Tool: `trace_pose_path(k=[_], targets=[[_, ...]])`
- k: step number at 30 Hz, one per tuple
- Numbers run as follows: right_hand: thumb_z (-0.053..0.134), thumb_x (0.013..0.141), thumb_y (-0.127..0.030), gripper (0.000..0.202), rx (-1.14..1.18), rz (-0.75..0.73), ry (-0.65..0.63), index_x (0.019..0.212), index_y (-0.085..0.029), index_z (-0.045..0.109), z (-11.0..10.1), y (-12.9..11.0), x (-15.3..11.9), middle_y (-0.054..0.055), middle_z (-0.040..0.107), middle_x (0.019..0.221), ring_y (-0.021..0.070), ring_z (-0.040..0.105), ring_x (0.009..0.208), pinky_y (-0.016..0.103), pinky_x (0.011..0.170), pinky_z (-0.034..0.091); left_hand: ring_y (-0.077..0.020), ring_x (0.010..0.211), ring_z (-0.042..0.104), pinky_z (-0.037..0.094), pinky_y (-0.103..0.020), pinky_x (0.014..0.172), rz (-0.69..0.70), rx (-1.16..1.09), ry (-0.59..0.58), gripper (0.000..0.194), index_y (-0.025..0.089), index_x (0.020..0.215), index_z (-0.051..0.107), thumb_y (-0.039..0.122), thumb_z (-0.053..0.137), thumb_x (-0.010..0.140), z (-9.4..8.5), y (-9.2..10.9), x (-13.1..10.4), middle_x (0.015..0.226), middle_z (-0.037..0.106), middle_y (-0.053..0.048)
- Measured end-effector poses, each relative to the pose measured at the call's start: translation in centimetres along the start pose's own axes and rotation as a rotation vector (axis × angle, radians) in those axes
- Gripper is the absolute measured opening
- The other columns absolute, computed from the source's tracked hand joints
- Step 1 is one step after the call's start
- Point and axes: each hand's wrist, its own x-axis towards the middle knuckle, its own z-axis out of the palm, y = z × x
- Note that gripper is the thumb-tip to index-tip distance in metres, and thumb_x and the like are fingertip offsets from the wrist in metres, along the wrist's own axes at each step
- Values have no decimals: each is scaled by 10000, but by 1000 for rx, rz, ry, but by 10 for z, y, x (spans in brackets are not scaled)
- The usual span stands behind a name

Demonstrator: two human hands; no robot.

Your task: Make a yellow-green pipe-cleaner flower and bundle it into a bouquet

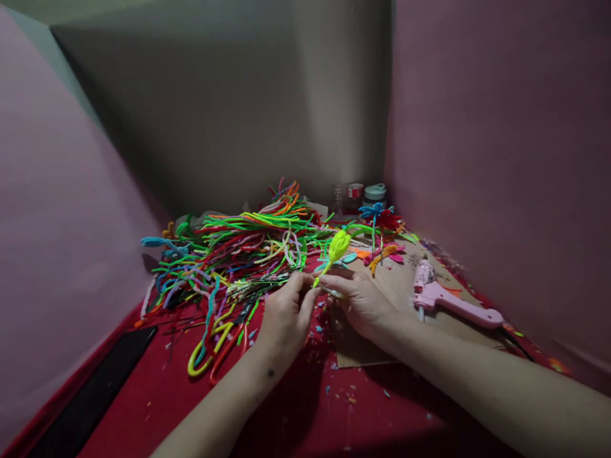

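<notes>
A yellow pipe-cleaner bud (339, 245) is held up above the table (267, 426), leaning right, the left hand (289, 306) and right hand (360, 304) both with fingers closed on its stem. Its looped head looks already shaped; whether the stem is secured, I cannot tell. Beyond, a blue flower (376, 211) appears finished, while many pipe cleaners (252, 236) in the pile seem still unworked

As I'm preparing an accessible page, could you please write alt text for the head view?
The left hand and right hand hold a yellow flower by its stem over a red cloth. Colourful pipe cleaners are heaped beyond, with a pink glue gun at right.
</notes>
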Motion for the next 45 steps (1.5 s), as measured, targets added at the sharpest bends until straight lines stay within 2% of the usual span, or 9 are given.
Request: trace_pose_path(k=[3,7,11,19,28,34,39,42,45], targets=[[706,663,-214,118,5,-19,-12,779,-190,708,2,0,-1,15,694,767,143,590,689,272,680,448,-161,732,619,452,-272,675,179,230,54,129,216,890,570,243,444,886,2,-6,-2,822,663,-42],[698,692,-204,85,-21,-74,-70,773,-194,721,-1,3,1,12,698,793,151,599,751,306,781,442,-141,697,607,438,-240,656,245,234,64,157,212,892,575,209,418,893,1,-8,-4,794,654,-30],[706,693,-234,107,-107,-71,-124,788,-202,743,-4,4,3,18,696,816,167,597,848,329,869,409,-87,500,472,380,-199,509,26,-32,50,136,201,847,588,256,467,877,-3,-2,-4,619,547,35],[704,686,-205,85,-235,-161,-81,754,-226,749,-7,2,4,28,659,911,199,531,1018,359,924,382,-22,345,294,212,-152,347,-404,-725,-175,208,170,682,518,313,585,818,-13,5,0,486,421,83],[710,702,-199,97,-170,-122,-168,784,-236,746,-4,1,1,7,688,900,167,591,926,355,923,400,3,299,177,225,-97,260,-566,-1159,-398,130,169,741,542,252,623,801,-23,-7,0,479,457,88],[680,733,-168,145,-179,-105,-252,846,-232,744,-6,1,1,5,694,879,156,593,913,343,930,394,28,273,81,255,-99,214,-554,-1364,-533,123,130,760,596,229,670,752,-19,-16,3,470,436,99],[682,731,-195,100,-206,-89,-231,811,-223,736,-6,-1,0,12,676,906,159,583,912,347,911,398,10,289,140,233,-101,238,-561,-1213,-504,131,152,784,586,278,619,800,-18,-11,1,491,438,91],[694,712,-219,53,-233,-115,-132,757,-207,720,-3,0,0,21,662,889,172,572,913,359,897,404,-16,319,277,269,-125,292,-472,-918,-329,155,168,762,558,301,557,841,-15,-5,-3,525,475,71],[709,688,-223,56,-272,-145,-39,738,-200,703,-3,2,1,21,654,854,181,569,904,357,865,419,-64,429,469,369,-170,400,-205,-420,-100,118,173,805,588,279,548,837,-8,-5,-7,591,556,36]])
